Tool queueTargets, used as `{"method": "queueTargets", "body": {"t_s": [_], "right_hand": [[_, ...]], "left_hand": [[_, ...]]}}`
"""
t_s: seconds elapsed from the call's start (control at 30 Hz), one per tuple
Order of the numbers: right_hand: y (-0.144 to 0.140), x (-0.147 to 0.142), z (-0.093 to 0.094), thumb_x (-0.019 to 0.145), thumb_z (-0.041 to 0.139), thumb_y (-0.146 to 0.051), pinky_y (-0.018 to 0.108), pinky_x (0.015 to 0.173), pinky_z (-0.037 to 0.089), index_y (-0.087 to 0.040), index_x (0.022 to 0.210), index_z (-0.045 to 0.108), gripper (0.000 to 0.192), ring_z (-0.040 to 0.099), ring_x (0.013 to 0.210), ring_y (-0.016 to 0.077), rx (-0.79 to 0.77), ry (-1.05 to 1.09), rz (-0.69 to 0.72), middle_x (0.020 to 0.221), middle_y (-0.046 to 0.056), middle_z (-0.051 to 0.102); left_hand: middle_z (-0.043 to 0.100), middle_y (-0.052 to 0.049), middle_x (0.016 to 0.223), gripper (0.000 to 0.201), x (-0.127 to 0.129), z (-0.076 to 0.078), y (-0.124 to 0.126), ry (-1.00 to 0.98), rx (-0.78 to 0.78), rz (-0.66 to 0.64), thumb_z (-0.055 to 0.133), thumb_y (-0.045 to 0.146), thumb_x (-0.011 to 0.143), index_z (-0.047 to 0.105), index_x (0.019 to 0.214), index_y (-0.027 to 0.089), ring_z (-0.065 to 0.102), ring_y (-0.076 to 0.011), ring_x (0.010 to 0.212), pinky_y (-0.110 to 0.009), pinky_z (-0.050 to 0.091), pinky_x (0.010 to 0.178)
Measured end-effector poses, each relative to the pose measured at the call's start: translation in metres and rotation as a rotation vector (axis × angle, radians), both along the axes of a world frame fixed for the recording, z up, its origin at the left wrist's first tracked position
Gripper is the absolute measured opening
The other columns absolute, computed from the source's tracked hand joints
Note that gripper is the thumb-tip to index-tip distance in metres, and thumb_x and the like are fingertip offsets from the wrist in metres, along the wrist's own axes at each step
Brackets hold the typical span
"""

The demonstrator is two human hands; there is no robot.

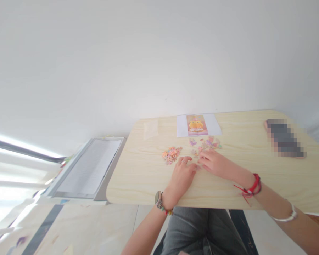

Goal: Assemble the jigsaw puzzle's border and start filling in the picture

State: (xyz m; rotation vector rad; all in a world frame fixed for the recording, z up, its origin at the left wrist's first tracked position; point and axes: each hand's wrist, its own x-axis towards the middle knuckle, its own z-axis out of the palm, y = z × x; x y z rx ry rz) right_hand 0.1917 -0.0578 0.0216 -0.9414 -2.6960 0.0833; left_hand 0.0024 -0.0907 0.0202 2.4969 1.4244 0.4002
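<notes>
My left hand (183, 174), with a ring and a watch at the wrist, rests low over the table with its fingers bent. A small pale jigsaw piece (198, 167) shows at its thumb and index tips. Close by on the right, my right hand (216, 165) has its fingers pinched together at the same spot; a small jigsaw piece seems to be between them, mostly hidden. Just beyond it lie loose pinkish and purple jigsaw pieces (210, 143), spread out. To the left of my hands is a heap of orange and pink jigsaw pieces (171, 155).
Behind the pieces, a white sheet (182, 126) bears a printed picture of a yellow cartoon figure (196, 124). A translucent bag (151, 129) lies at the back left of the wooden table (133, 177). A pixelated dark object (284, 138) is at right. Papers (91, 166) top a low unit at left.
</notes>
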Motion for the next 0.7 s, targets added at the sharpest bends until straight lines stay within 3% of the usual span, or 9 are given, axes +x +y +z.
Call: {"method": "queueTargets", "body": {"t_s": [0.1, 0.23, 0.4, 0.57, 0.7], "right_hand": [[-0.011, 0.019, 0.003, 0.084, 0.044, -0.013, 0.038, 0.079, 0.046, -0.018, 0.090, 0.064, 0.021, 0.056, 0.087, 0.0214, -0.052, 0.123, -0.132, 0.095, 0.009, 0.060], [-0.029, 0.051, -0.002, 0.086, 0.044, -0.022, 0.038, 0.081, 0.048, -0.022, 0.093, 0.062, 0.019, 0.059, 0.089, 0.0211, -0.138, 0.270, -0.324, 0.094, 0.007, 0.059], [-0.044, 0.079, -0.015, 0.085, 0.044, -0.025, 0.038, 0.077, 0.049, -0.022, 0.089, 0.061, 0.017, 0.060, 0.086, 0.0215, -0.112, 0.349, -0.525, 0.093, 0.008, 0.059], [-0.042, 0.076, -0.015, 0.085, 0.043, -0.023, 0.036, 0.075, 0.049, -0.022, 0.085, 0.060, 0.017, 0.061, 0.083, 0.0202, -0.106, 0.345, -0.546, 0.090, 0.006, 0.060], [-0.016, 0.071, -0.008, 0.085, 0.044, -0.022, 0.034, 0.074, 0.048, -0.021, 0.082, 0.060, 0.016, 0.060, 0.081, 0.0197, -0.080, 0.315, -0.563, 0.087, 0.006, 0.060]], "left_hand": [[0.052, -0.008, 0.109, 0.009, 0.002, -0.001, -0.001, -0.026, 0.030, 0.064, 0.061, 0.014, 0.077, 0.063, 0.086, 0.017, 0.047, -0.0237, 0.106, -0.040, 0.044, 0.093], [0.049, -0.007, 0.119, 0.022, 0.004, -0.002, 0.000, -0.044, 0.044, 0.028, 0.061, 0.014, 0.078, 0.061, 0.098, 0.023, 0.045, -0.0243, 0.110, -0.043, 0.044, 0.094], [0.047, -0.010, 0.124, 0.003, 0.007, -0.002, 0.005, -0.029, 0.088, 0.039, 0.060, 0.017, 0.080, 0.062, 0.080, 0.018, 0.043, -0.0277, 0.115, -0.047, 0.043, 0.095], [0.048, -0.011, 0.122, 0.007, 0.007, -0.006, 0.007, -0.066, 0.114, 0.072, 0.066, 0.017, 0.074, 0.060, 0.078, 0.018, 0.044, -0.0284, 0.116, -0.049, 0.044, 0.094], [0.047, -0.012, 0.122, 0.019, 0.004, -0.012, 0.008, -0.075, 0.135, 0.086, 0.072, 0.017, 0.069, 0.060, 0.083, 0.018, 0.043, -0.0305, 0.118, -0.052, 0.043, 0.095]]}}
